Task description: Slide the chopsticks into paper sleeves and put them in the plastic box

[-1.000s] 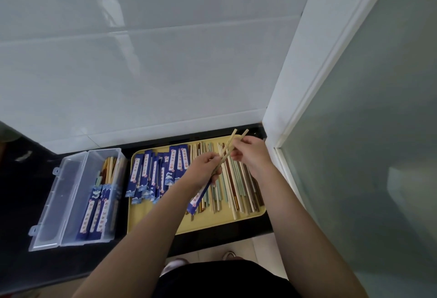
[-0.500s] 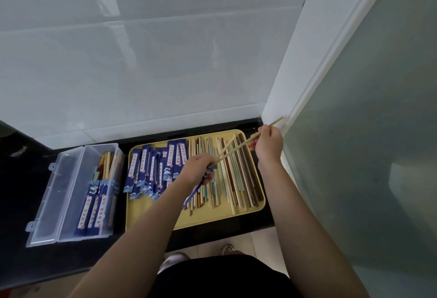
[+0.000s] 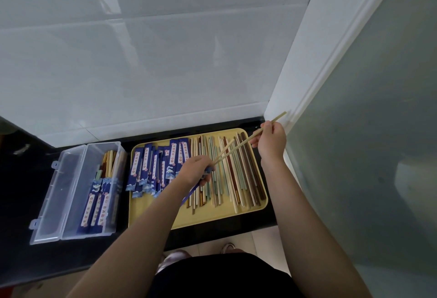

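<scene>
Pale wooden chopsticks (image 3: 241,147) are pinched near their far end by the right hand (image 3: 269,139), their tips aimed at the mouth of a blue printed paper sleeve (image 3: 189,195) gripped in the left hand (image 3: 197,171), above the yellow plastic tray (image 3: 165,221). Insertion is judged to be in hand. A straight push is called for next, then transfer to the clear plastic box (image 3: 71,203) on the black bench (image 3: 19,191).

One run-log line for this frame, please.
step: sleeving | left hand: holds blue sleeve | right hand: holds chopsticks, tips at sleeve mouth | plastic box: open, partly filled
</scene>
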`<state>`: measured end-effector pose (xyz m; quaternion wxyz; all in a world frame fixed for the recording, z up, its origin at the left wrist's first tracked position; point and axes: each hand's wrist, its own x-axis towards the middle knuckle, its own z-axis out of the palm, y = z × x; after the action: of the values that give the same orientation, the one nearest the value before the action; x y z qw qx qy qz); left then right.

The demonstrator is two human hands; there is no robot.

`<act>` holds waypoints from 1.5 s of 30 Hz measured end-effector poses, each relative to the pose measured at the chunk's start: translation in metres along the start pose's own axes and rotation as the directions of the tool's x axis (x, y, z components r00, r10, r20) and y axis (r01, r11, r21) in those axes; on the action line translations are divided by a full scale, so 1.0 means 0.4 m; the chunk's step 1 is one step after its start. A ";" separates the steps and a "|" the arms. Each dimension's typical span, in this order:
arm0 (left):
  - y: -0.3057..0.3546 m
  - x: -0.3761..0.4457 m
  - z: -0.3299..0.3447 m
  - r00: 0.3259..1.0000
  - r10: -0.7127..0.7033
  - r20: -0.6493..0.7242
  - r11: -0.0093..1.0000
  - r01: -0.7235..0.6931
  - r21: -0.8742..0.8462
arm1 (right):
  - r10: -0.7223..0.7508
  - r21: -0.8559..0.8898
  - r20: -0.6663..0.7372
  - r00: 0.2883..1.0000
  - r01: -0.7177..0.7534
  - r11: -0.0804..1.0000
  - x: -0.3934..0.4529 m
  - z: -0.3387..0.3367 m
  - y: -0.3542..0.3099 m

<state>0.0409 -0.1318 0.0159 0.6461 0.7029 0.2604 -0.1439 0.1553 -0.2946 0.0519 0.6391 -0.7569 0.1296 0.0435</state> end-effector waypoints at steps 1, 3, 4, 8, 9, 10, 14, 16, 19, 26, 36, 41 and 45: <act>-0.001 0.001 -0.001 1.000 0.004 0.003 1.000 -0.004 0.010 | 0.002 -0.001 -0.001 1.000 -0.002 1.000 -0.002 0.001 0.001; 0.001 0.001 -0.002 1.000 0.012 0.009 1.000 -0.012 0.017 | 0.005 -0.013 0.002 1.000 -0.005 1.000 -0.006 0.005 0.007; 0.002 0.001 -0.002 1.000 0.016 0.013 1.000 -0.016 0.016 | 0.006 -0.020 0.007 1.000 -0.005 1.000 -0.008 0.007 0.010; 0.009 0.000 0.000 0.999 0.024 0.029 0.999 -0.025 0.023 | 0.015 -0.053 0.098 0.995 -0.010 0.999 -0.020 0.022 0.023; 0.011 0.001 0.003 0.999 0.023 0.029 0.999 -0.024 0.021 | 0.022 -0.072 0.152 0.988 -0.012 0.997 -0.026 0.029 0.027; 0.013 0.003 0.005 0.999 0.019 0.027 1.000 -0.020 0.020 | 0.036 -0.102 0.215 0.976 -0.014 0.995 -0.032 0.036 0.034; 0.009 0.003 0.007 0.999 -0.027 0.019 1.000 0.026 0.016 | 0.120 -0.199 0.353 0.928 -0.051 0.979 -0.043 0.049 0.051; 0.007 0.000 0.003 1.000 -0.029 0.011 0.999 0.029 0.027 | 0.160 -0.219 0.347 0.924 -0.086 0.972 -0.036 0.047 0.054; 0.016 0.005 0.003 1.000 -0.019 0.010 0.998 0.018 0.064 | 0.212 -0.099 0.320 0.923 -0.190 0.977 -0.029 0.044 0.054; 0.034 -0.003 0.006 0.996 -0.031 0.086 0.994 0.022 0.103 | -0.016 -0.066 0.148 0.989 0.026 0.997 -0.009 0.034 0.041; 0.065 0.005 0.019 1.000 -0.003 -0.017 0.995 0.005 0.099 | -0.037 -0.163 0.287 0.957 0.086 0.983 -0.048 0.069 0.063; 0.068 -0.001 0.011 0.998 0.026 -0.066 0.999 -0.023 0.044 | -0.033 -0.112 0.296 0.955 0.069 0.991 -0.065 0.087 0.039; 0.065 -0.011 -0.027 0.988 0.067 -0.143 0.993 -0.052 0.105 | -0.008 -0.089 0.318 0.948 0.038 0.995 -0.092 0.135 0.020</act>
<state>0.0503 -0.1228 0.0412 0.5928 0.7508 0.2783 -0.0857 0.1232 -0.2377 0.0431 0.6159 -0.7706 0.0140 0.1632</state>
